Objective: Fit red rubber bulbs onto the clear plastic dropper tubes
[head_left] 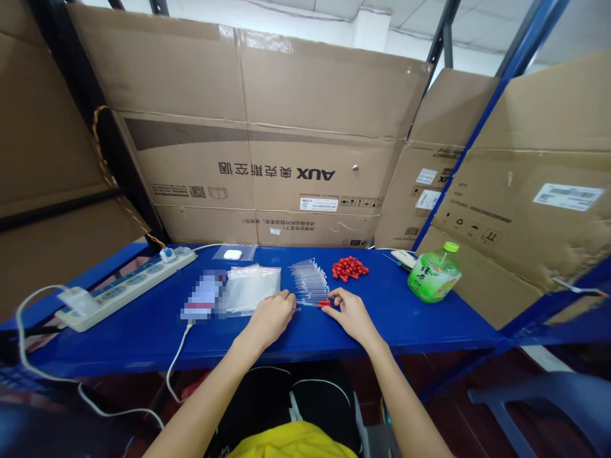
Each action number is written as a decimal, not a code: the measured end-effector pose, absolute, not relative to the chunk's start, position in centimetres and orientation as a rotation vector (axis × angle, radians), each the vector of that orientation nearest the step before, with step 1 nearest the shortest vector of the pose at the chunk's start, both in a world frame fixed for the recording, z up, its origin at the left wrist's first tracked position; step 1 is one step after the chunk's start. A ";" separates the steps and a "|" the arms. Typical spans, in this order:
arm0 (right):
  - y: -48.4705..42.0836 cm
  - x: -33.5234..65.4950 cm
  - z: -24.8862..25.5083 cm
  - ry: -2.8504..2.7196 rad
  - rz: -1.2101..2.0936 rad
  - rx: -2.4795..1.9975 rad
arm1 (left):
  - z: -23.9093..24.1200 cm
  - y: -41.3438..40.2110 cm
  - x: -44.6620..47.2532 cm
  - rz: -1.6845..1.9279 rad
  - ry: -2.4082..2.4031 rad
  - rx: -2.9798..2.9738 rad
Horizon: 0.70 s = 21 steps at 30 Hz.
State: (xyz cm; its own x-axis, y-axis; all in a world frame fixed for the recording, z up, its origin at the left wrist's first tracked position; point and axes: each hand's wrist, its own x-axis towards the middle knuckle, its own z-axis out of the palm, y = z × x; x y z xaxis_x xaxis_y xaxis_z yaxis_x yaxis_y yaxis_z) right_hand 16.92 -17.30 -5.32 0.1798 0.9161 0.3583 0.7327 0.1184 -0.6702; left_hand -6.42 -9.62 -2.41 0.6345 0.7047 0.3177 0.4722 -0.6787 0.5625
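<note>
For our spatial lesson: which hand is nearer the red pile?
Right. The right hand is just in front of the red pile; the left hand lies farther off, to its front left.

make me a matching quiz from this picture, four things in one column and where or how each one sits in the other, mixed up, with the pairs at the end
Things
1. heap of small red pieces
2. green bottle
3. power strip
4. clear tubes

Places and states
A. on the left, with a white plug in it
B. on the right, topped by a yellow-green cap
C. lined up just right of the clear bags
D. piled up beyond the right hand

Pairs
1-D
2-B
3-A
4-C
</note>
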 end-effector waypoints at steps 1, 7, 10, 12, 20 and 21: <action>-17.1 17.5 -5.1 -1.545 0.316 -1.634 | -2.7 -9.8 -6.4 0.823 0.893 2.379; -13.9 23.2 -3.2 -1.106 0.123 -1.664 | -2.8 -11.1 -5.9 0.920 0.756 2.252; -12.0 25.1 -3.0 -1.112 0.129 -1.726 | -2.6 -11.7 -5.5 0.954 0.690 2.026; -11.2 25.5 -3.2 -1.164 0.133 -1.745 | -2.7 -12.0 -5.1 0.957 0.653 1.829; -11.6 24.2 -3.0 -1.110 -0.144 -1.604 | -3.1 -11.4 -2.7 0.935 0.701 1.151; -11.9 23.4 -2.9 -1.092 -0.117 -1.554 | -3.2 -11.3 -2.5 0.954 0.711 1.129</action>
State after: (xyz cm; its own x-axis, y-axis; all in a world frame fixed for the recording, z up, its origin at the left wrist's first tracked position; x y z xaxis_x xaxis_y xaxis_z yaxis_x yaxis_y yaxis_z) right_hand 23.43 -11.90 -2.85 0.5584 0.5635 0.6087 0.6794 0.1103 -0.7254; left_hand -2.46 -11.28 -3.20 0.4371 0.8994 -0.0042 -0.2615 0.1316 0.9562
